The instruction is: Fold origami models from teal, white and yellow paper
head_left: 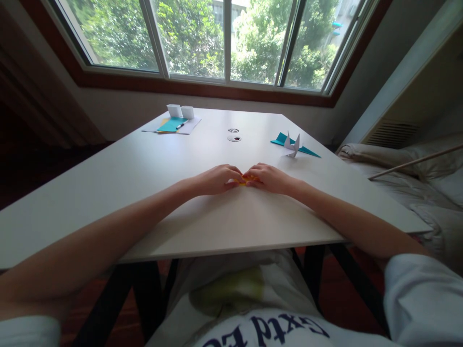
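Note:
Both my hands meet over the middle of the white table. Between them is a small piece of folded orange paper, mostly covered by my fingers. My left hand grips its left side, thumb below and fingers bent over the top. On the other side my right hand pinches the paper in the same way. The fingertips of the two hands almost touch. How the paper is folded cannot be made out.
To the far right stand a white origami crane and a teal paper plane. Teal paper, a pen and two white containers are at the back left. A round cable hole lies beyond my hands.

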Demonstrator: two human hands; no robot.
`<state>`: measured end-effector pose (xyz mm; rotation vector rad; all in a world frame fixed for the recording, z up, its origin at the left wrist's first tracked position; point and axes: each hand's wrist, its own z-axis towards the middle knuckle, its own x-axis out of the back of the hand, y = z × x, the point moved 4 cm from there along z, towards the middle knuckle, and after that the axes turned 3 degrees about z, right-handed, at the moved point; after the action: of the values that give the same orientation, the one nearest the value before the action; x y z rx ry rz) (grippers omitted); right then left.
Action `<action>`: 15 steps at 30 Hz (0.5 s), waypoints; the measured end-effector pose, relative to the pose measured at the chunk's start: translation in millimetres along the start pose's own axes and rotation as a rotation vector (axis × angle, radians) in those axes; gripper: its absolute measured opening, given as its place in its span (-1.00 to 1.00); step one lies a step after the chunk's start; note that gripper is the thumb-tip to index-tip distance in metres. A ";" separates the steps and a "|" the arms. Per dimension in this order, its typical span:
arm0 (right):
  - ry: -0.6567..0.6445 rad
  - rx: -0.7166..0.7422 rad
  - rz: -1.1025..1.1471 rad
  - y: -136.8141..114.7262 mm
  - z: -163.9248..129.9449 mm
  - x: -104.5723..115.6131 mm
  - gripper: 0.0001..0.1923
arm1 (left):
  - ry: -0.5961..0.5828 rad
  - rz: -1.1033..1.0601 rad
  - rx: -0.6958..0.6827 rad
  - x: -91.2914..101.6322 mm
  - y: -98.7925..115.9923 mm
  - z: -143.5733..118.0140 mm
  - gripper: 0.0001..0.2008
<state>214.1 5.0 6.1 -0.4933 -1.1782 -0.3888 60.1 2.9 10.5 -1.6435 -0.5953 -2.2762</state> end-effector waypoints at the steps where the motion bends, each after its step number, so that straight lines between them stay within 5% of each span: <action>1: 0.000 0.002 -0.002 -0.1 0.1 0.1 -0.72 | 0.003 -0.004 0.001 0.1 -0.1 -0.2 -0.76; 15: 0.015 0.023 0.000 -2.7 -1.9 2.8 -0.76 | -0.081 0.153 -0.045 3.6 8.0 -1.3 -0.71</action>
<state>215.1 1.6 8.7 -0.4694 -1.1675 -0.3779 61.4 -4.7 14.9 -1.7453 -0.4220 -2.1379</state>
